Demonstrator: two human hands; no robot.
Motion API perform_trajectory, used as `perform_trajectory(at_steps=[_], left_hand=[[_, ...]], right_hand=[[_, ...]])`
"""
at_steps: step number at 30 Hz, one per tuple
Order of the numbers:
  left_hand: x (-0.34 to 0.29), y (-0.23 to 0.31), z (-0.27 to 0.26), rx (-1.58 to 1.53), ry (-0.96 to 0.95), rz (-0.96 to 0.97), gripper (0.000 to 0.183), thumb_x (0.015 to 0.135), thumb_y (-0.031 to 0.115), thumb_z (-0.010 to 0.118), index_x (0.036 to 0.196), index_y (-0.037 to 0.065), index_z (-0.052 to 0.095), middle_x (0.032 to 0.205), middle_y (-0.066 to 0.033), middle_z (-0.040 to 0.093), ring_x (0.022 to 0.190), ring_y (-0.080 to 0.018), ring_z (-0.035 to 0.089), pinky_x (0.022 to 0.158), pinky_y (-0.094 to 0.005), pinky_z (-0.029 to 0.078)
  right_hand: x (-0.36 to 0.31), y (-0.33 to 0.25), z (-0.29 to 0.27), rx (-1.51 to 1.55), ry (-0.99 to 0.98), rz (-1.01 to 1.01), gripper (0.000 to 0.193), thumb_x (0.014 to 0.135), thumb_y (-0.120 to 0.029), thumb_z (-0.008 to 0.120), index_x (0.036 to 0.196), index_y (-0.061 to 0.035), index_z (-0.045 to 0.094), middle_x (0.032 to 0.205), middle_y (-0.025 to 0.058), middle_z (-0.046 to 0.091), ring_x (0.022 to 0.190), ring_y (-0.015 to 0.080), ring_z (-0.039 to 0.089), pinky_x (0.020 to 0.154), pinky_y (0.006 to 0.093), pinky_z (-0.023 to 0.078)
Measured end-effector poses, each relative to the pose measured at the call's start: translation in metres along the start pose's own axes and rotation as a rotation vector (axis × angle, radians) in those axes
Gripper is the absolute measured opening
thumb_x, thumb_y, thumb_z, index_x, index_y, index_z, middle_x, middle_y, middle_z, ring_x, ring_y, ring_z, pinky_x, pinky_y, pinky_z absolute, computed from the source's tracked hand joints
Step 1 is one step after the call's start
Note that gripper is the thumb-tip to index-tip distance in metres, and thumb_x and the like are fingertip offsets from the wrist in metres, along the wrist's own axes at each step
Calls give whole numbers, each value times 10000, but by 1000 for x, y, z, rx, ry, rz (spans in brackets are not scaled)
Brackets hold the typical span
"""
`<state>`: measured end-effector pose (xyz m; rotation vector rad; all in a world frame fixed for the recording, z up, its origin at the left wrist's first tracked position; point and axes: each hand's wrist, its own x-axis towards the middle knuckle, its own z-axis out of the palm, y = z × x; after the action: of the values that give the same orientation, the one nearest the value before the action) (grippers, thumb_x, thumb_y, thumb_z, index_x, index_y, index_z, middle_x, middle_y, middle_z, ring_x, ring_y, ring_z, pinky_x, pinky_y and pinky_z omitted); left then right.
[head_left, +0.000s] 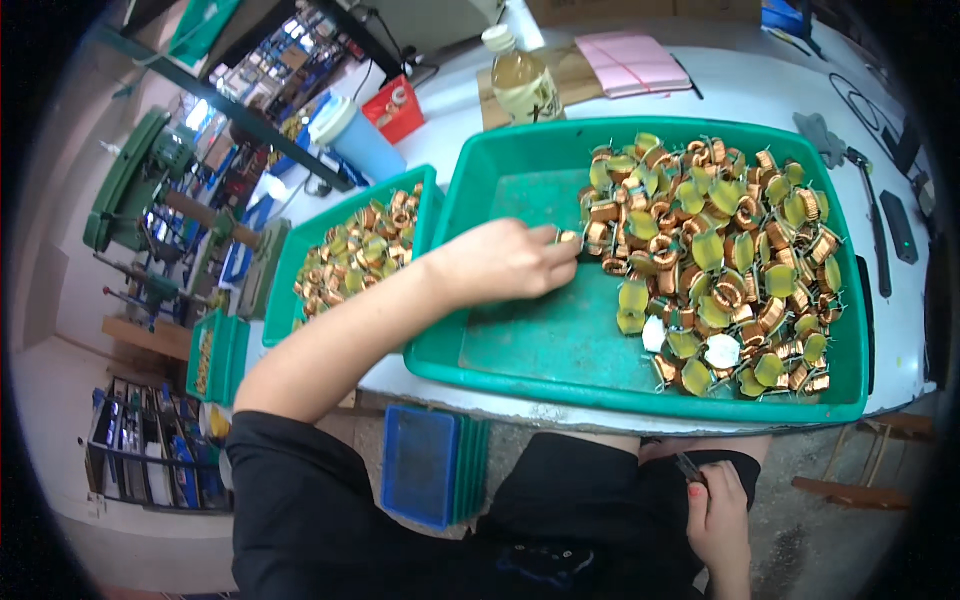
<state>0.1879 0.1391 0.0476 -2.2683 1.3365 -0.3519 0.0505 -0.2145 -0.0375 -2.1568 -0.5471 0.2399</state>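
Note:
Over the bare left part of a large green tray (pixel 540 385), my left hand (pixel 512 262) is closed in a pinch. At its fingertips shows a bit of a copper-wound coil (pixel 567 237), mostly hidden by the fingers. Many more toroidal copper coils (pixel 728 290) with yellow-green plates and wire leads are heaped in the tray's right side. Two white pieces (pixel 722 351) lie among them near the front. By my lap, my right hand (pixel 720 515) is closed around a small dark tool (pixel 688 467), whose kind I cannot make out.
Left of the large tray stands a smaller green tray (pixel 432 205) of similar coils. Behind are a drink bottle (pixel 525 85), a blue cup (pixel 355 140), a red box (pixel 394 112) and pink paper (pixel 635 65). Blue crates (pixel 420 465) stand below the table edge.

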Motion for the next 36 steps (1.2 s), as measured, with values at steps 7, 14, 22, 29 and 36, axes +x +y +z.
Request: perform_trajectory(at_steps=[7,14,22,29,36], left_hand=[[4,-6,-5,101,22,139,188,772,110,547,950,50,556,1072,-97,572,755,-178,555,541,-240,463],[-14,-3,-18,-97,93,-3,231,786,81,564,1014,51,564,1117,-109,570,743,-173,568,561,-251,469],[7,89,-112,-2437,809,-774,428,812,38,605,1194,36,412,890,-208,573,429,-196,531,280,-226,374],[31,192,-116,-2934,658,-672,324,816,116,613,1075,-10,463,781,-185,561,523,-195,553,383,-198,405],[33,209,-106,-3290,356,-700,310,810,43,587,1099,23,478,1010,-187,493,819,-286,613,527,-224,519]], right_hand=[[-7,10,0,-44,38,-27,136,780,-86,565,881,1,542,813,141,556,718,314,508,679,373,433],[-13,12,0,-61,91,-39,115,791,-92,561,871,-11,545,806,133,561,712,313,522,665,360,444],[-16,18,-2,13,71,15,97,800,-77,545,871,-11,545,810,138,562,715,315,528,655,356,446],[-13,-3,-1,78,13,11,88,808,-70,538,867,-4,542,791,136,551,696,308,521,642,346,438],[-15,-10,0,46,-80,58,114,814,-80,558,894,2,553,823,116,573,715,292,538,655,333,445]])
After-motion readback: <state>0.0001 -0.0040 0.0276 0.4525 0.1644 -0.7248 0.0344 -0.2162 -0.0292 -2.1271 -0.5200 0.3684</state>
